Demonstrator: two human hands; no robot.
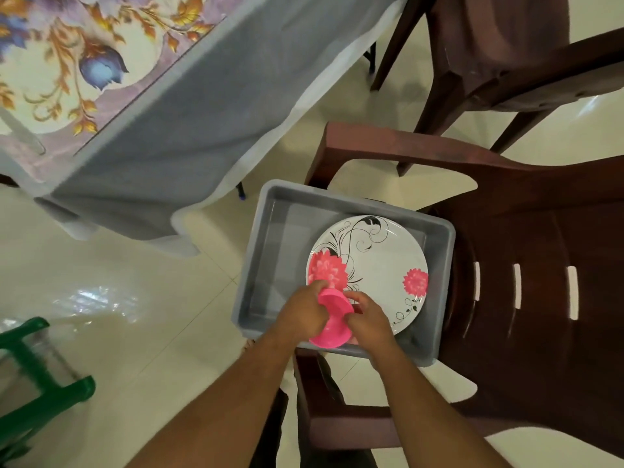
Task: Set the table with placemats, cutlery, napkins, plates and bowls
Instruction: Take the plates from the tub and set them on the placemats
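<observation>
both my hands are on the pink bowl (332, 319), my left hand (304, 310) curled round its left side and my right hand (368, 319) gripping its right side, so it sits tipped on edge between them over the near edge of the grey tub (270, 231). the tub rests on the seat of the brown chair (523, 282), and the flowered plate (371, 265) lies flat inside it toward its right wall, with the bowl just above the plate's near rim; whether they touch i cannot tell. the table (101, 79), under its floral cloth, stands well apart at the far left, and i see no plate or bowl on the part in view. to do this well i'd lift the bowl straight up clear of the tub wall, keep the grip even on both sides so it doesn't slip, then level it before carrying it across to the table edge, leaving the plate undisturbed
</observation>
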